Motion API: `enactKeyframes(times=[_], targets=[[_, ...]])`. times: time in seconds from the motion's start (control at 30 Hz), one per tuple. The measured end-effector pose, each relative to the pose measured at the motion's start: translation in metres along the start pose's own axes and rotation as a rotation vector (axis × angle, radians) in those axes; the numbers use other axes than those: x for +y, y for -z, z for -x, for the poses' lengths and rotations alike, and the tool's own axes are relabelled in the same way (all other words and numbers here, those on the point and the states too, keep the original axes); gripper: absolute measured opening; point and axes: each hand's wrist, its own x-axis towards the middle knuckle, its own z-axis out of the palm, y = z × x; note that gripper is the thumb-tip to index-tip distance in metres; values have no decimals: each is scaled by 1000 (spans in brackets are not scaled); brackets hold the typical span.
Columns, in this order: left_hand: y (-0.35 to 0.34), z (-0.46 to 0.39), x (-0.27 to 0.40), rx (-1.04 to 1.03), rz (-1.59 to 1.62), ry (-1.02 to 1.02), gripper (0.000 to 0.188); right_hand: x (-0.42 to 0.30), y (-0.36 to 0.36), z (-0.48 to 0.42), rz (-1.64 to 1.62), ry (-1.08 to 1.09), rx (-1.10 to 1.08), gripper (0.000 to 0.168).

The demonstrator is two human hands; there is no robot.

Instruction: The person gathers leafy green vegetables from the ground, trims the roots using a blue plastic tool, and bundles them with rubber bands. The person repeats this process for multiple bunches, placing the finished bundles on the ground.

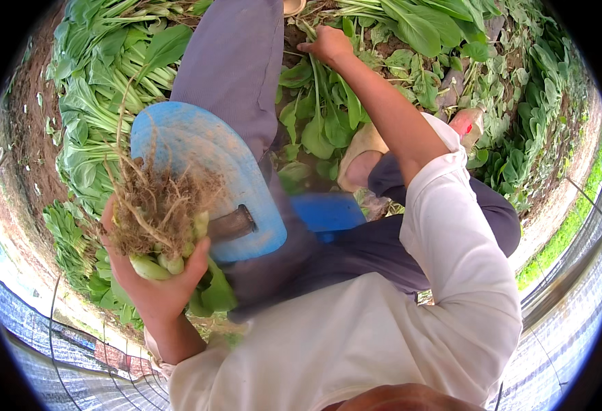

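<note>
My left hand (152,282) grips a bunch of leafy greens with the soil-caked roots (152,205) pointing up. Pale stem bases (159,264) show between thumb and fingers, and some leaves hang below the hand. Just behind the roots, a blue plastic plate (203,133) lies on my left thigh; a brown strap-like piece shows at its slot. My right hand (331,45) reaches out past my foot, closed around the stems of a leafy green plant (324,126) whose leaves spread towards me. Its fingertips are partly hidden.
Pulled greens lie in a long heap (95,103) on the left, and more greens (424,23) lie at the far right. A blue seat (329,213) is under me. My shod foot (360,159) stands among leaves. Netting (49,354) borders the bed.
</note>
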Motion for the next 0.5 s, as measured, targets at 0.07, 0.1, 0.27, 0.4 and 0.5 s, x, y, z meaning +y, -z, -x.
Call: enactKeyframes(times=[0.07,0.1,0.27,0.4,0.5], targets=[[-1,-1,4,-7,16,16,81,1,-8,-4,-25,-71,68,50],[-1,-3,5,-16,-4,20,81,3,-4,-9,-16,-61,19,49],[-4,-2,6,-20,40,-96,81,24,35,-5,-259,-126,-165,44],[-9,-6,25,-48,22,-221,75,6,14,-4,-172,-210,-70,46],[-10,-6,27,-47,38,-234,74,-14,2,5,-145,-195,25,48]])
